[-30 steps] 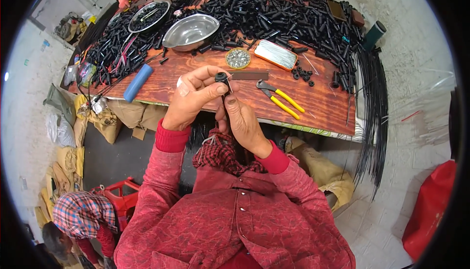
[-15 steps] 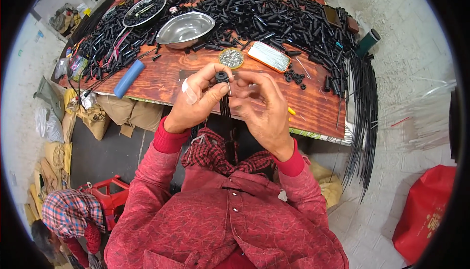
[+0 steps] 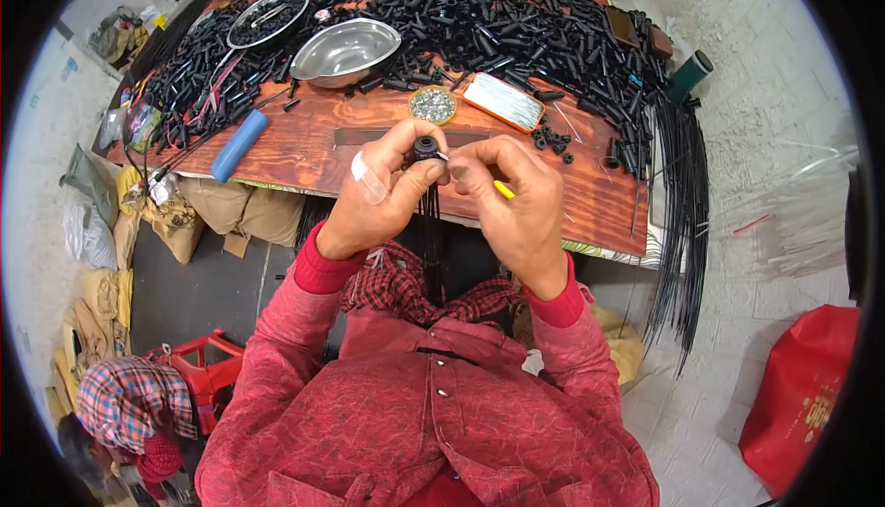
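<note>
My left hand (image 3: 378, 180), with a pale bandage strip at the base of the forefinger, closes round a black ringed plastic cap (image 3: 426, 146) with a hole in its top. Thin black strands (image 3: 430, 221) hang down from beneath it toward my lap. My right hand (image 3: 516, 198) is pinched against the cap's right side, where a small pale tip pokes out of the fingertips; what it belongs to is hidden. A yellow strip (image 3: 503, 190) shows in the gap between right thumb and fingers; I cannot tell if it is held or lies behind.
Across the wooden table spreads a heap of black plastic tubes (image 3: 516, 28). Nearer stand a steel bowl (image 3: 346, 51), a dish of small metal pieces (image 3: 432, 104), an orange-rimmed tray (image 3: 503, 101), black rings (image 3: 553, 141) and a blue cylinder (image 3: 240, 146). A person in plaid (image 3: 134, 401) is at lower left.
My right hand has turned and moved slightly right and down, its fingers now closed tighter at the cap. The thin shiny piece that stood by the left thumb no longer shows there.
</note>
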Available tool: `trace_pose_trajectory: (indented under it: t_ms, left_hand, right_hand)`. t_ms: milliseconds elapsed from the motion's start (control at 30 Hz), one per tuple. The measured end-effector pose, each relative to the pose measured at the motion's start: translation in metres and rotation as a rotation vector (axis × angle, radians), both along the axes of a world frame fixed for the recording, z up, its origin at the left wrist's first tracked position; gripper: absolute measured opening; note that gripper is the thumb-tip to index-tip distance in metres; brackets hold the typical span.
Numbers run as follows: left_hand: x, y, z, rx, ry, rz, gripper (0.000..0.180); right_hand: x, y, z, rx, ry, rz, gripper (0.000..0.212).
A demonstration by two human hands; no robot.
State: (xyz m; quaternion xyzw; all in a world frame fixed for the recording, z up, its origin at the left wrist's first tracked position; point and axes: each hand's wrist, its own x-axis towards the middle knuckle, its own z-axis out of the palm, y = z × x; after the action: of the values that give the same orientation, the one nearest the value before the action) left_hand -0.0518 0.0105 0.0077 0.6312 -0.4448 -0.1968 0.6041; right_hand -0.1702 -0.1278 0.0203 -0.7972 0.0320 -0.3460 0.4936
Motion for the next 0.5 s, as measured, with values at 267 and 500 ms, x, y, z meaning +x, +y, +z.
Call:
trace_pose_trajectory:
  t_ms: [267,500]
  left_hand:
    - [0.002,0.000,-0.004,-0.055,0.108,-0.046,0.021]
    - [0.015,0.004,-0.013,-0.131,0.260,-0.052,0.034]
  right_hand:
    - [0.001,-0.035,-0.036,0.486,0.165,0.259,0.019]
    - [-0.022,-0.074,-0.136,-0.496,0.330,-0.280,0.026]
